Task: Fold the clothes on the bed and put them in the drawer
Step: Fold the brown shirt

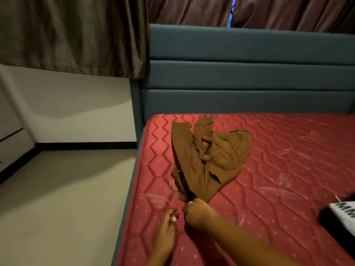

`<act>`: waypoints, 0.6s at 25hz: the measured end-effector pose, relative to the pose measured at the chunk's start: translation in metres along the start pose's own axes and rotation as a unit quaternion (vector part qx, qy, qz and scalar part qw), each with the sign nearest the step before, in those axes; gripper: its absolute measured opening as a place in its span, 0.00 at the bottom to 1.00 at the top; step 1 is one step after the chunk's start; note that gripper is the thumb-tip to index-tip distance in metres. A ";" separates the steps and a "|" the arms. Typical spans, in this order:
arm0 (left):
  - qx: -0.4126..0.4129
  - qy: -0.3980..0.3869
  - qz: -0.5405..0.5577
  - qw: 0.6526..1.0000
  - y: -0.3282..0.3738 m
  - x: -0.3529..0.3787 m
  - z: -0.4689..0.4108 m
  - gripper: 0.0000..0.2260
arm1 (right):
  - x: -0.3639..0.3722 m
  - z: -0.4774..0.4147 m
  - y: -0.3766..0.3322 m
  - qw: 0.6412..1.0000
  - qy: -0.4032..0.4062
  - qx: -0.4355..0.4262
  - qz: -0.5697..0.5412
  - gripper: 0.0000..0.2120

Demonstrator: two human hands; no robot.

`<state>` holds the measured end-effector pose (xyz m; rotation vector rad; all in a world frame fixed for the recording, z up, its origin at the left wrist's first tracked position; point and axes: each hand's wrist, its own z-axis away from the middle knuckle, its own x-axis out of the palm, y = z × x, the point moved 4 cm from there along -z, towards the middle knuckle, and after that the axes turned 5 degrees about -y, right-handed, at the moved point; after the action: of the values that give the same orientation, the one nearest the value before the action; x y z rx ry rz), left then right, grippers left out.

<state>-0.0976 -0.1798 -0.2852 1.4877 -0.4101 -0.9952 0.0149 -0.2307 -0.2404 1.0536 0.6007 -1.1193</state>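
Note:
A brown garment (207,156) lies crumpled and spread on the red quilted mattress (278,160), near its left edge. My right hand (195,211) grips the garment's near end, bunched between curled fingers. My left hand (169,225) hovers just left of it over the mattress, fingers loosely bent, holding nothing. A white drawer unit (9,143) stands at the far left against the wall.
A blue padded headboard (249,73) rises behind the mattress, with dark curtains (76,35) above. A black and white item (342,214) lies at the mattress's right edge. Beige floor (67,198) runs along the left of the bed.

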 end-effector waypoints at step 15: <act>-0.220 0.047 -0.169 0.959 0.104 -0.007 0.322 0.26 | -0.085 0.310 -0.246 0.973 0.107 -0.100 -0.177 0.15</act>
<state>-0.3189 -0.3979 -0.1505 1.2093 0.1413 -1.1868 -0.2762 -0.4900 -0.1322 0.9179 1.0840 -1.2291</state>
